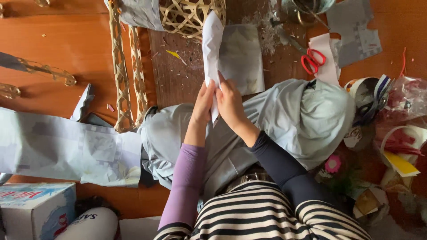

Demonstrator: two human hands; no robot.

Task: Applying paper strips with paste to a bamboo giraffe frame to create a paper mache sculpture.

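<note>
We see a big orange-brown wooden floor (66, 40) with lots of craft things on it. A wide sheet of grey printed paper (62, 149) lies flat on the left side. A light grey cloth (307, 120) covers our knees like a soft hill. A dark wooden board (178, 71) sits in front of us, with small scraps on it. Two long woven bamboo strips (126, 71) run beside the board, up to a woven basket (191, 15). Red scissors (312, 60) lie to the right, well apart from our hands.

In the middle is the thin white folded paper (212, 49). It stands up on its edge over the board. Its long side runs away from us, toward the basket, and its far end points up that way. The near end is between our hands.

Our left hand (203, 106) and right hand (231, 104) are pressed close together, with the paper between them. Both seem to pinch its near end with thumb and fingers.

We think the step now is folding or pressing a crease into the paper. The next move likely needs a firm pinch, sliding slowly along the long edge, so the fold stays straight and does not tear.
</note>
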